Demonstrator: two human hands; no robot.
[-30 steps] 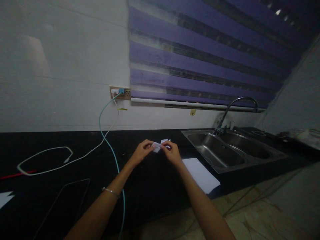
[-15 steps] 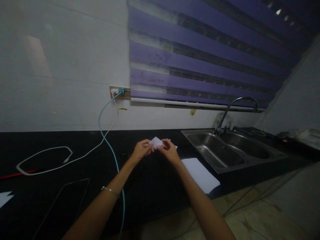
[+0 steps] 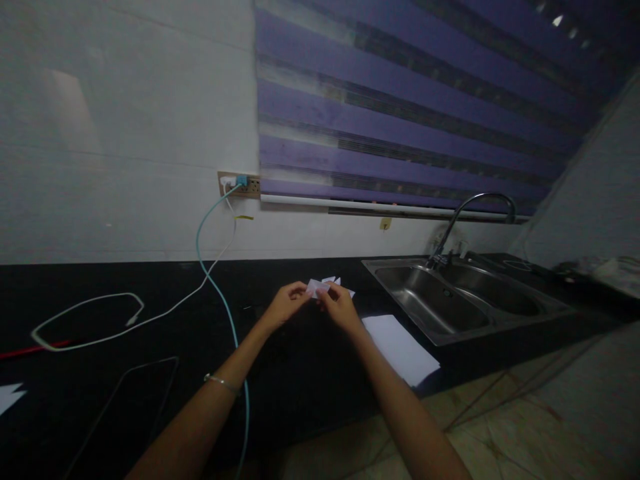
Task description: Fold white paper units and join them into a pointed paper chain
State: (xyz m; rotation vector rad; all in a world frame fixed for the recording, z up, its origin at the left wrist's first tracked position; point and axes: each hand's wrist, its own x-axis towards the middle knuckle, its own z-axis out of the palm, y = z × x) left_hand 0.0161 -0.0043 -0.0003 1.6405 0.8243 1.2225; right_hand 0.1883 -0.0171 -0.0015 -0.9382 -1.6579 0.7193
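Note:
A small folded piece of white paper (image 3: 317,287) is held up over the black counter between my two hands. My left hand (image 3: 289,301) pinches its left edge, with the fingers closed. On the other side, my right hand (image 3: 339,305) grips the paper's right part between thumb and fingers. Just behind my right hand lie more folded white paper pieces (image 3: 332,280), partly hidden by it. To the right of my right forearm rests a stack of white paper sheets (image 3: 400,349).
A steel double sink (image 3: 440,307) with a curved faucet (image 3: 457,213) is set in the counter at right. A teal cable (image 3: 227,310) and a white cable (image 3: 175,308) run from the wall socket (image 3: 240,183). White paper (image 3: 9,397) lies at far left.
The folded paper has turned from a pointed diamond shape to a flatter, wider outline. My hands have shifted slightly, and more of the paper pieces behind them now shows.

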